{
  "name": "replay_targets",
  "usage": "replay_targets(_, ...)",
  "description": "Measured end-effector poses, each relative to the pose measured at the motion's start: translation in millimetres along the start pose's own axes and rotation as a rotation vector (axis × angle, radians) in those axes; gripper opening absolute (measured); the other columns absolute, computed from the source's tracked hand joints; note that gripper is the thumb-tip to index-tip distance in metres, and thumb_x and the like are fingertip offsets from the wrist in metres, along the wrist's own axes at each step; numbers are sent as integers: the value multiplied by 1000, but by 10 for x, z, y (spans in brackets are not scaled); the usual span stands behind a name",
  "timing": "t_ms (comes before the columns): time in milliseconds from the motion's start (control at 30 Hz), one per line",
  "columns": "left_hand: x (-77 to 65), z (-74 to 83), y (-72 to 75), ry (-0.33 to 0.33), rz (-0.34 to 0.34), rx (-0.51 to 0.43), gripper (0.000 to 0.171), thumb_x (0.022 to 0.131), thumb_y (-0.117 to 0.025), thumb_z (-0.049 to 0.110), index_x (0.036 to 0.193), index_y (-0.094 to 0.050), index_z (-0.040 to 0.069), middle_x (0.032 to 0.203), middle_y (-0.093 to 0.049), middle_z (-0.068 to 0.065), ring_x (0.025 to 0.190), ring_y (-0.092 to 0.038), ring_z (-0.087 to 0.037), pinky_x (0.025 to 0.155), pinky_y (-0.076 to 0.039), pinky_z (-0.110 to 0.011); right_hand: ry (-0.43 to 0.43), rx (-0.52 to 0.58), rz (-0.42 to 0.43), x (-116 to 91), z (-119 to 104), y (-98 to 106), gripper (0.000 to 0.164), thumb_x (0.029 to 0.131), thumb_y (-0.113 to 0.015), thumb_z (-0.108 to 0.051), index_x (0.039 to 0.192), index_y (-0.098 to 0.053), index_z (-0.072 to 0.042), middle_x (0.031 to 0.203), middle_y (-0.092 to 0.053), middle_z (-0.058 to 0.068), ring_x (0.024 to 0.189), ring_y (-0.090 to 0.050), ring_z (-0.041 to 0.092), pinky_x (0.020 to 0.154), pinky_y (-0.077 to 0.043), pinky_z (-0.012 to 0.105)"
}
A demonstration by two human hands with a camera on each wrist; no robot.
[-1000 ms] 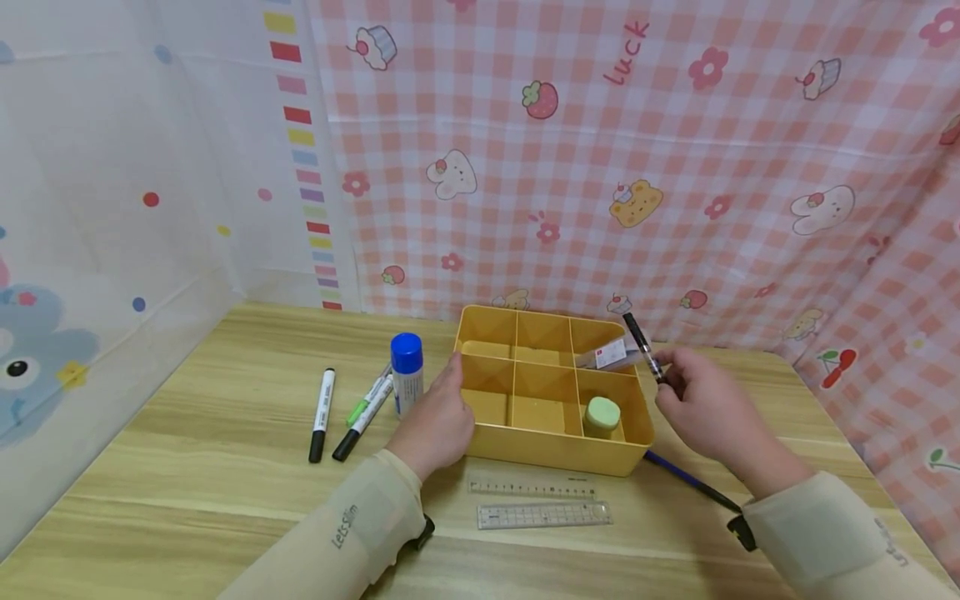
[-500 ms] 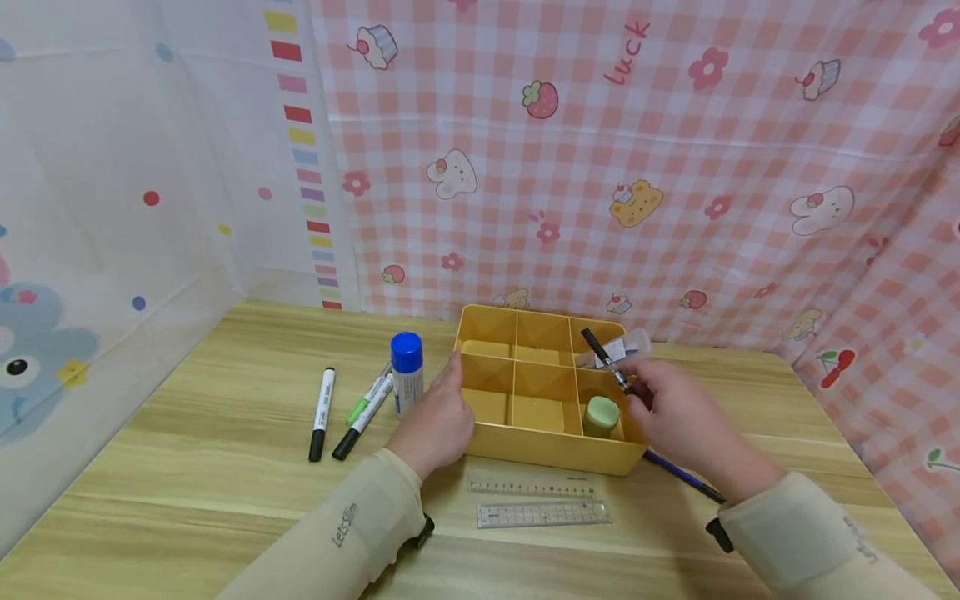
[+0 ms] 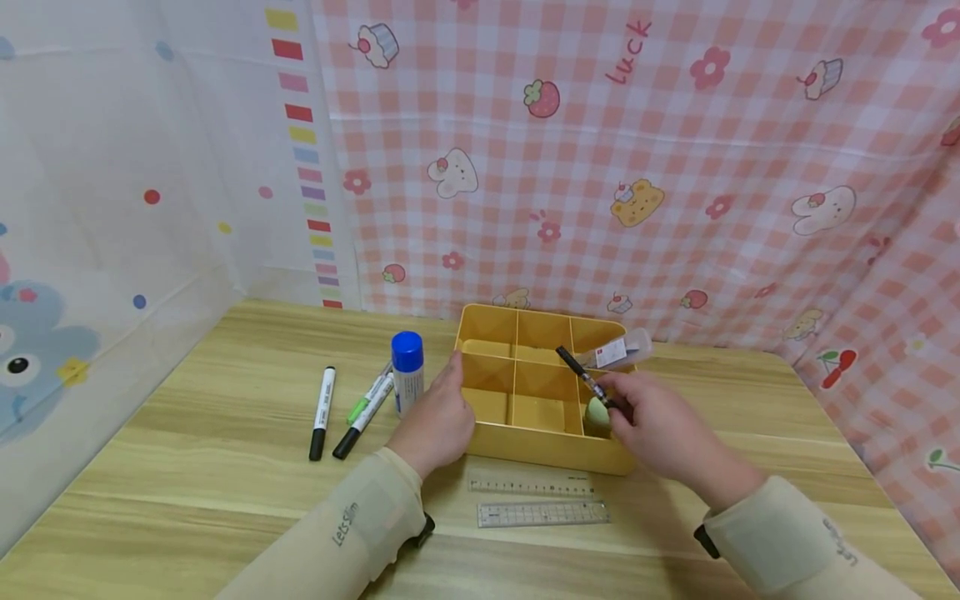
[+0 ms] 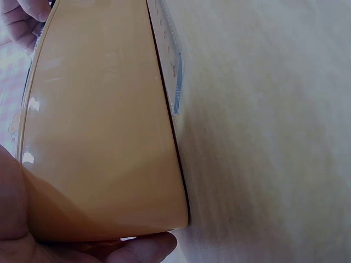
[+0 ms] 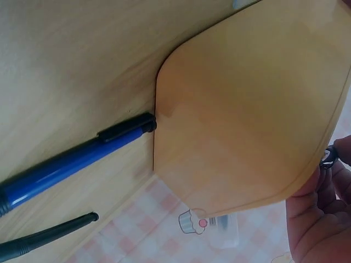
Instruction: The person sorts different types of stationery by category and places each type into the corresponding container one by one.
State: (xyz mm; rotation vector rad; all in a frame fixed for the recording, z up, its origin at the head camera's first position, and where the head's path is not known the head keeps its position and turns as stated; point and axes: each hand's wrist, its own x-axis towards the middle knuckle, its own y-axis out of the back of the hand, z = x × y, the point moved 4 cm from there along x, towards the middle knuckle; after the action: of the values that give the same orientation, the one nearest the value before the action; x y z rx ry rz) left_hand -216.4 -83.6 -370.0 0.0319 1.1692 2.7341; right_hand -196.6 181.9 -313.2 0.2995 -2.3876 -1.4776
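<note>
A yellow six-compartment organizer box (image 3: 551,448) stands mid-table. My left hand (image 3: 433,425) holds its left end; in the left wrist view the thumb lies at the rim and fingertips (image 4: 145,249) reach along the outer end wall. My right hand (image 3: 660,421) pinches a black pen (image 3: 583,372) with a clear section, tilted over the box's right half. Below the pen, a pale green round-topped item (image 3: 597,417) sits in the front right compartment, partly hidden by my right hand. From the rear right compartment sticks a clear case (image 3: 618,350) with a white label.
Two clear rulers (image 3: 543,513) lie before the box. On its left stand a blue-capped glue stick (image 3: 407,367), a white marker (image 3: 322,412) and more markers (image 3: 365,415). A blue pen (image 5: 71,164) and a dark green pen (image 5: 49,238) lie off its right end.
My right hand has moved left with the black pen, from beyond the box's right end to over its compartments. The left hand and the box stay in place.
</note>
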Motion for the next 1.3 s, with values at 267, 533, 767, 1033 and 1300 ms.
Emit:
replay_targets(267, -2, -5, 0, 1, -4, 0, 67, 108, -32, 16, 170, -8, 10, 178, -11, -3, 164, -18, -25, 134, -20, -47, -6, -19, -30, 12, 6, -52, 28, 97, -63, -4, 123, -72, -5, 97, -63, 4, 78, -54, 16, 63, -45, 28)
replay_targets(533, 4, 0, -4, -11, -3, 9, 67, 108, -33, 15, 170, -8, 8, 178, -12, -6, 164, -19, -27, 134, -20, -46, -16, -25, -38, 3, -1, -65, 30, 98, -62, -6, 126, -71, -8, 96, -62, 2, 75, -54, 14, 62, -45, 27)
replay_targets(767, -1, 4, -5, -16, -5, 7, 68, 108, -33, 15, 170, -7, 8, 178, -11, -6, 163, -19, -27, 134, -20, -46, -18, -31, -33, -5, -6, -64, 31, 98, -62, -7, 127, -71, -9, 95, -62, 2, 75, -53, 14, 62, -44, 28)
replay_targets(1033, 8, -13, -11, -15, -4, 5, 68, 108, -33, 15, 170, -8, 8, 178, -11, -5, 164, -19, -26, 134, -20, -46, -20, -40, -32, -11, 0, -67, 30, 98, -63, -7, 127, -71, -10, 94, -61, 1, 74, -52, 14, 62, -43, 27)
replay_targets(1300, 9, -9, -7, -17, -2, 7, 67, 108, -33, 15, 170, -8, 8, 178, -11, -5, 164, -18, -27, 134, -20, -46, -18, -45, -39, -13, 21, -85, 30, 98, -62, -7, 126, -71, -9, 96, -63, 2, 73, -52, 13, 60, -44, 26)
